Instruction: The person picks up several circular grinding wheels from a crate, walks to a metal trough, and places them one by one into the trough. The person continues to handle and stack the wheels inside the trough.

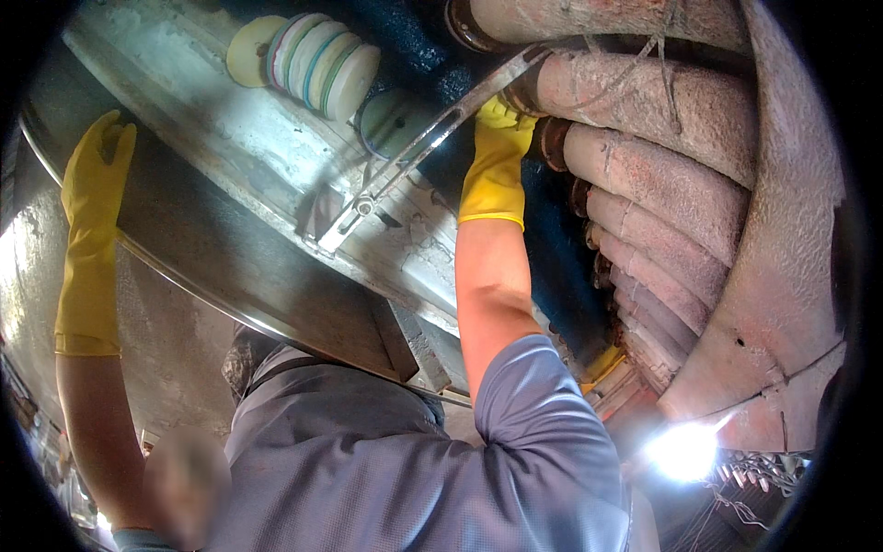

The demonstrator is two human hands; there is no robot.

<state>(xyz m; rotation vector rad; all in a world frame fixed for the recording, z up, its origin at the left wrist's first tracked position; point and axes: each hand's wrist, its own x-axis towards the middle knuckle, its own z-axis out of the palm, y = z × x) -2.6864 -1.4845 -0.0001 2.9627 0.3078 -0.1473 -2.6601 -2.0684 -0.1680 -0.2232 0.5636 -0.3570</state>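
Note:
My left hand (99, 161), in a long yellow rubber glove, is at the curved metal rim of a dark trough (267, 285). Its thumb and fingers are apart, with nothing seen between them. My right hand (503, 115), gloved the same way, reaches up beside a slotted metal bar (432, 133). Its fingers curl close to the dark end of a thick, mottled pinkish cylinder (644, 101); the bar and the cylinder partly hide what they touch. A bolt with a wing-shaped nut (365, 206) sits near the bar's lower end.
Several more such cylinders (662, 175) lie in a row along a curved rough wall (791, 230). A stack of round discs with coloured edges (322, 64) stands on the pale, wet ledge (221, 120). A bright lamp (682, 451) shines at lower right.

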